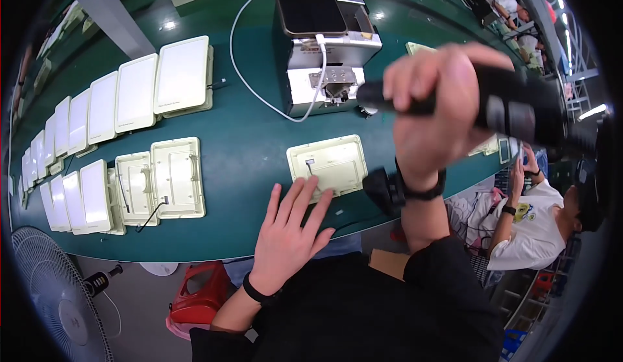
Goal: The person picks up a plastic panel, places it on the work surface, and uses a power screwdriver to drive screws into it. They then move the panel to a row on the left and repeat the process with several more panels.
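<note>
A cream plastic housing point(341, 157) lies inside-up on the green table in front of me, with a small connector and wire in it. My left hand point(285, 242) lies flat with spread fingers, its fingertips on the near left part of this housing. Raised above the table, my right hand point(441, 92) wraps round a black electric screwdriver point(513, 112), blurred by motion. The screwdriver's nose points left, close to the front of a metal screw feeder point(334, 53). Whether a screw sits on the tip cannot be seen.
A phone point(308, 1) with a white cable lies on the screw feeder. At the left stand rows of white-faced panels point(182, 73) and open housings point(178, 174). A fan point(61, 297) and a red bag point(195, 300) are below the table edge. Another person point(535, 225) sits at the right.
</note>
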`<state>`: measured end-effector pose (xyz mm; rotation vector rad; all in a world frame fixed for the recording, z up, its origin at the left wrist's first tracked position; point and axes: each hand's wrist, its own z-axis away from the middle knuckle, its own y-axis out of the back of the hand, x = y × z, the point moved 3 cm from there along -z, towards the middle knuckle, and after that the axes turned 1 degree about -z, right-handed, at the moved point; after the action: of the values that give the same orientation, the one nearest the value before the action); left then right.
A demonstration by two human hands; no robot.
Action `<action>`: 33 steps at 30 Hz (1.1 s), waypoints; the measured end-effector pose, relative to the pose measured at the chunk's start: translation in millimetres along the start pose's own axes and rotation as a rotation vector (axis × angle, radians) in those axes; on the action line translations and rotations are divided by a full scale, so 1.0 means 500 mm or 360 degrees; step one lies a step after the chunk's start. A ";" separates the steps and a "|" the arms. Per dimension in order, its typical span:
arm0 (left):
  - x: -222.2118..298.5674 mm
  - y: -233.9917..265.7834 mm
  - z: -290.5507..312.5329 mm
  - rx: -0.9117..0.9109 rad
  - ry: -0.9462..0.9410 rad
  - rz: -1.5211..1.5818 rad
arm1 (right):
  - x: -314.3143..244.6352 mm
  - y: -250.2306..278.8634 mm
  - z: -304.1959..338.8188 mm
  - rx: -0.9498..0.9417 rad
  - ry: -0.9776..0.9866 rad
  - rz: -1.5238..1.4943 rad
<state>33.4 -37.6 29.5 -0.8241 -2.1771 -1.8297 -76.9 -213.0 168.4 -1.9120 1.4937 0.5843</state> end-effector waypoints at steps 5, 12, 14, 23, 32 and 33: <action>-0.021 0.004 0.029 0.0251 -0.0096 0.0218 | 0.030 -0.021 -0.028 0.0037 -0.0064 0.0136; -0.024 0.000 0.026 0.0274 -0.0116 0.0247 | -0.012 -0.029 0.082 -0.0276 -0.0377 -0.0265; -0.026 0.001 0.027 0.0276 -0.0115 0.0230 | -0.022 -0.039 0.122 -0.0346 -0.0435 -0.0233; -0.027 -0.001 0.026 0.0277 -0.0118 0.0253 | -0.017 -0.059 0.163 -0.0500 -0.0599 -0.0060; -0.029 0.004 0.023 0.0236 -0.0104 0.0295 | -0.006 -0.061 0.174 -0.0555 -0.0603 -0.0111; -0.029 0.005 0.021 0.0238 -0.0109 0.0291 | -0.002 -0.061 0.173 -0.0564 -0.0597 -0.0118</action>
<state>49.2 -31.8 22.4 -1.0281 -2.1668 -1.5544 -44.6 -145.9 114.9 -1.9644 1.1296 1.1643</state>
